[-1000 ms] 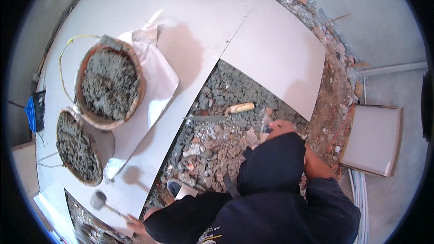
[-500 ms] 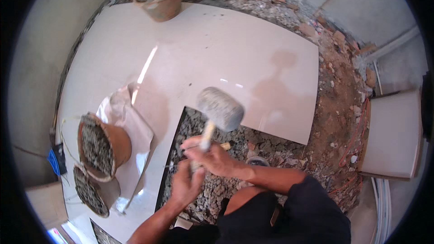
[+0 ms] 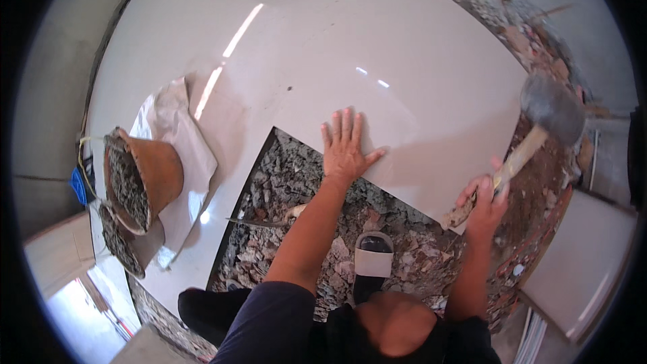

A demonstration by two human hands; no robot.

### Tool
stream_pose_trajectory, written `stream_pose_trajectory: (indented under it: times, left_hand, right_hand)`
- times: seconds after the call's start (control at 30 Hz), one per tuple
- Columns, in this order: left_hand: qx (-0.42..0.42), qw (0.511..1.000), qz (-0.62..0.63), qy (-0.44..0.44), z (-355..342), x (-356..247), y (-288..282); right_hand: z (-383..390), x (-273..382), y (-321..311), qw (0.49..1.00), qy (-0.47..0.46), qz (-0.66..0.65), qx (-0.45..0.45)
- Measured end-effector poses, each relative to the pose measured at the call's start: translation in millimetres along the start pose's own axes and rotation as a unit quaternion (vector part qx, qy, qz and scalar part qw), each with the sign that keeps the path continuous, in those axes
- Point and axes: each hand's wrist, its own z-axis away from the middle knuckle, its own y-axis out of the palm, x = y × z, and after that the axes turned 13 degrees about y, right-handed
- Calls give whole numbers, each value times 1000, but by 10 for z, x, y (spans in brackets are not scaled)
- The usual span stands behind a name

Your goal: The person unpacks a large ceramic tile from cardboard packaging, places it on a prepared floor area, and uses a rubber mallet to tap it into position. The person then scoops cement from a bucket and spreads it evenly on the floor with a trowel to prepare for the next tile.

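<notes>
While the left hand [image 3: 345, 149] lies flat, fingers spread, on the near edge of the white floor tile [image 3: 377, 67], the right hand [image 3: 485, 199] grips the rubber mallet [image 3: 547, 113] by its wooden handle, head raised over the tile's right corner. The handle's butt is hidden behind the fingers.

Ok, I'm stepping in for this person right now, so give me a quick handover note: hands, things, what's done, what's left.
Left hand: flat, palm down, on the near edge of the big white tile.
Right hand: gripping the mallet handle, head raised over the tile's right side.
Done: tiles lie over most of the floor.
Left: the rubble bed beside the left hand is still uncovered. Two mortar buckets stand on the tiles to the left.
</notes>
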Motion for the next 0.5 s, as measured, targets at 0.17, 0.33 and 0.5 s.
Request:
stream_pose_trajectory:
  times: [0.17,0.33,0.5]
  left_hand:
    - [-29,999,19,22,31,77,71]
    - [-18,1000,16,18,42,79,69]
    - [-15,1000,17,21,42,96,55]
  right_hand:
    - [117,-825,257,946,26,322,13]
    - [244,-1043,168,969,81,231,27]
    - [141,-953,309,938,90,328,74]
